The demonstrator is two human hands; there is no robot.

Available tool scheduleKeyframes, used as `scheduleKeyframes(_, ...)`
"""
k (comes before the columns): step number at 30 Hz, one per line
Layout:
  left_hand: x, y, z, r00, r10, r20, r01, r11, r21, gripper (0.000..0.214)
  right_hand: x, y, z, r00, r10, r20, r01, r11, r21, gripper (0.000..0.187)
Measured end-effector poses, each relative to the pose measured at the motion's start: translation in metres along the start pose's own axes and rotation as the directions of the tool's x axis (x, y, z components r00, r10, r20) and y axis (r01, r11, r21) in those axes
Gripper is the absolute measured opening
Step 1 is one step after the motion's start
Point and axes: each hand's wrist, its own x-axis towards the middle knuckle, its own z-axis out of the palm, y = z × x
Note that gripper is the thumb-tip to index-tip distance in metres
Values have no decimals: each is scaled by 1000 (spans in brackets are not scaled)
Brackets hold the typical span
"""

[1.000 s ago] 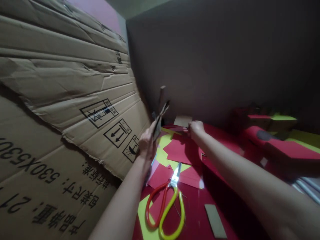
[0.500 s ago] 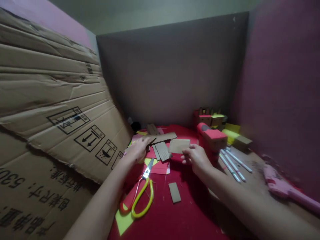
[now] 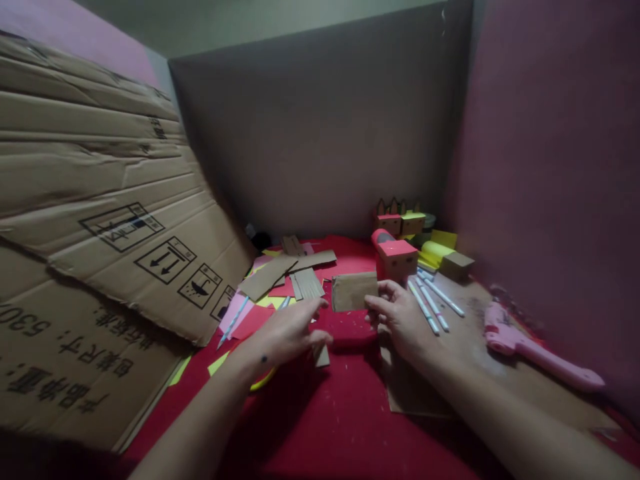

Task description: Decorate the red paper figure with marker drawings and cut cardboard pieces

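Two bare hands above a red tabletop [image 3: 345,427], in the middle of the scene. With the right hand [image 3: 397,317], pinches a cardboard rectangle [image 3: 355,292] by its right end, thumb and fingers clamped on the edge, seemingly to leave most of the broad face uncovered. Holds it just to the near left of a red-topped cardboard box [image 3: 397,263]; cannot tell whether touching the tabletop along its lower edge. With the left hand [image 3: 295,333], grips nothing visible: thumb and fingers apart, pointing toward the rectangle's left end, right above a small cardboard strip [image 3: 323,358]. Cannot tell about contact with that strip, half hidden under the thumb.

On the far left, loosely heaped over coloured paper [image 3: 253,323]: cardboard offcuts [image 3: 267,277], likely set there to leave working room between the hands. Beneath the left wrist, mostly covered: a yellow loop-shaped handle [image 3: 263,382]. To the right, laid roughly side by side, probably for easy picking: white markers [image 3: 424,307]. Farther right, lying flat on a brown board [image 3: 467,343]: a pink glue gun [image 3: 520,343], apparently parked within reach and away from the paper, perhaps with the board as protection for the tabletop. Propped aslant along the left: a large printed carton sheet [image 3: 120,267], possibly serving as a screen.
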Motion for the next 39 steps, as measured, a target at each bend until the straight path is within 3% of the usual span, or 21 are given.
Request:
scheduleKeyframes(3,-14,-6,17,994,-34,108,21,992,123,56,-1,4,-5,1000,21,21,-21,1000,-11,24)
scheduleKeyframes(5,-17,-10,27,995,-24,96,15,996,94,56,0,7,-8,999,42,35,-41,999,-21,21)
scheduleKeyframes(9,-14,-14,36,998,24,50,-21,997,-75,52,2,13,-11,995,73,63,-71,997,-19,21)
scheduleKeyframes(13,-9,-8,29,997,-59,-55,39,947,-318,57,2,15,-11,992,83,98,-85,996,14,23)
scheduleKeyframes(16,-8,2,25,983,-118,-138,21,829,-560,54,0,14,-10,982,76,174,-83,996,33,26)
scheduleKeyframes(20,-8,18,31,991,-121,-60,21,583,-812,38,-4,13,-7,959,73,275,-98,992,80,37)
scheduleKeyframes(23,-9,26,41,977,-198,-83,17,452,-892,37,-7,14,-4,943,63,326,-116,983,144,41)
scheduleKeyframes(28,-11,33,53,972,-195,-134,-72,298,-952,39,-15,16,-3,814,118,568,-201,976,84,25)
scheduleKeyframes(30,-12,33,55,977,-174,-126,-76,267,-961,40,-16,17,-2,818,141,557,-201,978,47,24)
scheduleKeyframes(33,-15,34,56,989,-118,-93,-58,272,-961,42,-15,17,-2,858,161,488,-203,979,35,25)
scheduleKeyframes(35,-19,33,55,995,-81,-50,-20,330,-944,41,-13,18,-3,886,153,438,-194,980,51,27)
scheduleKeyframes(37,-26,27,50,993,-107,-45,10,461,-888,37,-9,17,-5,915,129,381,-170,983,76,28)
scheduleKeyframes(39,-35,13,41,968,-198,-154,20,672,-740,32,-5,17,-9,939,104,329,-146,984,106,28)
